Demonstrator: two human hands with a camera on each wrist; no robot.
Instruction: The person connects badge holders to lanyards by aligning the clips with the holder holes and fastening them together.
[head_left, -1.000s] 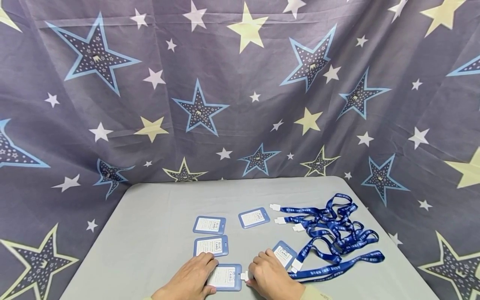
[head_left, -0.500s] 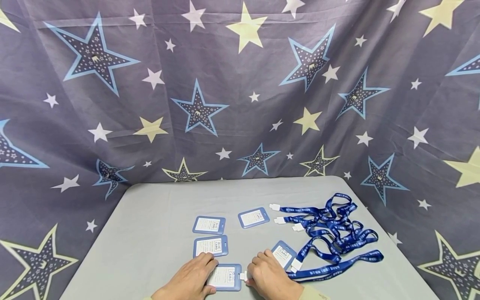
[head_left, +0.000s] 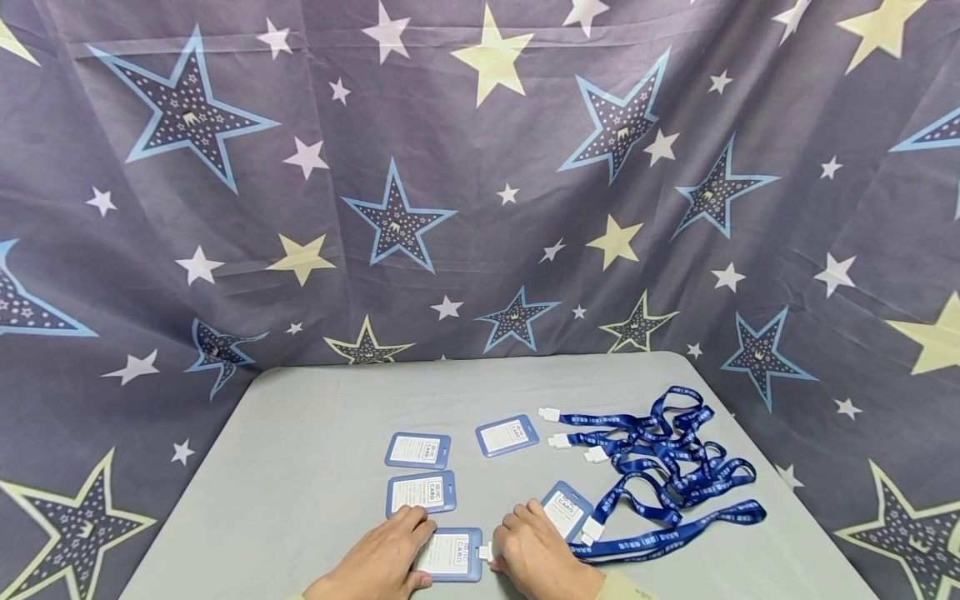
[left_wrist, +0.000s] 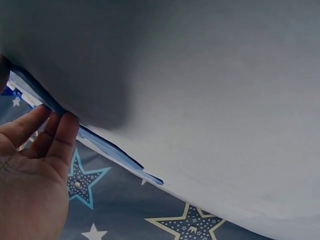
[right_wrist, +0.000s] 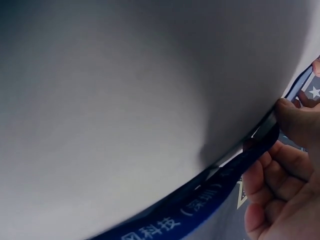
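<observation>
My left hand (head_left: 381,553) grips a blue-framed ID card holder (head_left: 454,555) lying flat on the table, thumb at its near edge and fingers at its far edge. The left wrist view shows that hand's fingertips against the thin blue edge of the holder (left_wrist: 40,91). My right hand (head_left: 537,552) pinches the white clip (head_left: 486,552) of a dark blue lanyard (head_left: 675,537). The clip's tip is at the slotted end of the holder; whether it is hooked through cannot be told. In the right wrist view, the lanyard strap (right_wrist: 200,205) runs from between thumb and fingers.
Two card holders (head_left: 417,450) lie beyond my left hand, and another card holder (head_left: 507,435) lies farther back. A tilted card holder (head_left: 567,510) is beside my right hand. Several tangled lanyards (head_left: 675,450) with white clips cover the right side of the grey table (head_left: 300,467). Star-patterned cloth (head_left: 480,208) hangs behind.
</observation>
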